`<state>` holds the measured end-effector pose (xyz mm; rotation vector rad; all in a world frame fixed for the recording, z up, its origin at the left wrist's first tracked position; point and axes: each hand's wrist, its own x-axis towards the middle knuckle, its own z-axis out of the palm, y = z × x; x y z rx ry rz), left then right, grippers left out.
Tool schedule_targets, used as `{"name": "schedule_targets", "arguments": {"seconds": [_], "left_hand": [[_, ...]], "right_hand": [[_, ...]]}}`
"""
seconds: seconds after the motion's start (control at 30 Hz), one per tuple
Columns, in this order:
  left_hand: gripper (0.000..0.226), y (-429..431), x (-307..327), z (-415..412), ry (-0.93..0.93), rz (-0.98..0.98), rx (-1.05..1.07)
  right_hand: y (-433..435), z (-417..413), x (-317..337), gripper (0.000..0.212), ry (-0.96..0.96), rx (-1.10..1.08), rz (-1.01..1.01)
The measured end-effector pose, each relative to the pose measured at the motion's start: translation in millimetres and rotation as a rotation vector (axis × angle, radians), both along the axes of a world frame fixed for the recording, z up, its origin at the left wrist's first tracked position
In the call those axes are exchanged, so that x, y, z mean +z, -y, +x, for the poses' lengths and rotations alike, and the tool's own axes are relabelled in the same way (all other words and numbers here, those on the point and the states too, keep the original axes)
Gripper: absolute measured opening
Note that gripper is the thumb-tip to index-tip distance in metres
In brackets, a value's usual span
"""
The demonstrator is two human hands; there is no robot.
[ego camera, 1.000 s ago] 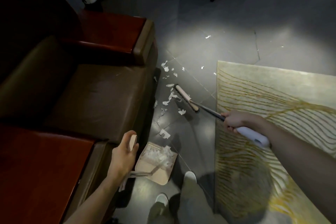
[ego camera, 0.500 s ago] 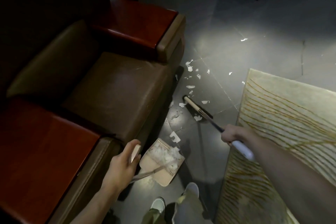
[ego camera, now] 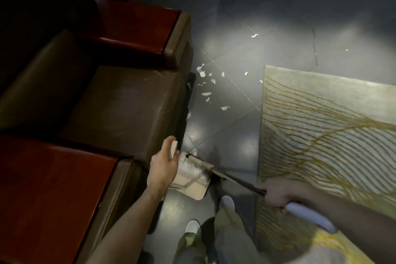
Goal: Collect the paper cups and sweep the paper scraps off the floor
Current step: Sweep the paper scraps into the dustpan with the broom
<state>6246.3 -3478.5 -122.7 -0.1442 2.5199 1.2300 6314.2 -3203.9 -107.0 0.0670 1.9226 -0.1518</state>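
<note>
Broom (ego camera: 214,170) has swept back from the scrap patch to the dustpan (ego camera: 192,186) lip, so one batch is in. Right hand (ego camera: 278,194) grasps the broom, left hand (ego camera: 164,165) grasps the dustpan handle. More paper scraps (ego camera: 205,93) left on the floor (ego camera: 235,60) by the armchair (ego camera: 128,103).

Broom (ego camera: 222,177) drawn back from mid-floor scraps (ego camera: 225,108), head now at dustpan (ego camera: 192,187) mouth; right hand (ego camera: 278,194) pulled nearer body; scraps just ahead of dustpan gone.

This looks like a lounge or waiting room. A brown leather armchair (ego camera: 120,100) with glossy red wooden arms stands on polished grey floor tiles (ego camera: 235,53). Beside it lies a pale rug (ego camera: 321,124) with gold lines.
</note>
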Motion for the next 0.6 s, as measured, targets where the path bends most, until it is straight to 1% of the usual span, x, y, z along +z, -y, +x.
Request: {"name": "schedule_targets", "arguments": {"seconds": [0.07,0.1,0.17,0.3,0.4,0.53,0.6], "left_hand": [[0.035,3.2,-0.6,1.1,0.001,0.020,-0.007],[0.036,4.7,-1.1,1.2,0.002,0.027,-0.008],[0.036,7.3,-2.4,1.6,-0.006,0.037,-0.006],[0.033,12.0,-2.5,5.3,-0.036,0.049,0.017],[0.034,13.5,-3.7,4.8,-0.049,0.059,0.027],[0.034,9.3,-2.6,-4.9,-0.061,0.063,0.012],[0.033,5.5,-2.8,-13.7,-0.077,0.070,0.014]], "right_hand": [[1.9,11.7,25.1,0.048,-0.019,-0.014,-0.024],[2.3,16.1,35.4,0.044,-0.044,0.016,-0.026],[-0.2,21.7,47.5,0.049,-0.072,0.033,-0.016],[-4.8,21.5,56.8,0.063,-0.096,-0.087,-0.042],[-11.0,12.9,63.9,0.064,-0.143,-0.099,-0.024],[-22.8,-6.0,68.0,0.069,-0.146,-0.257,-0.056],[-32.0,-22.3,63.2,0.067,-0.160,-0.337,-0.066]]}}
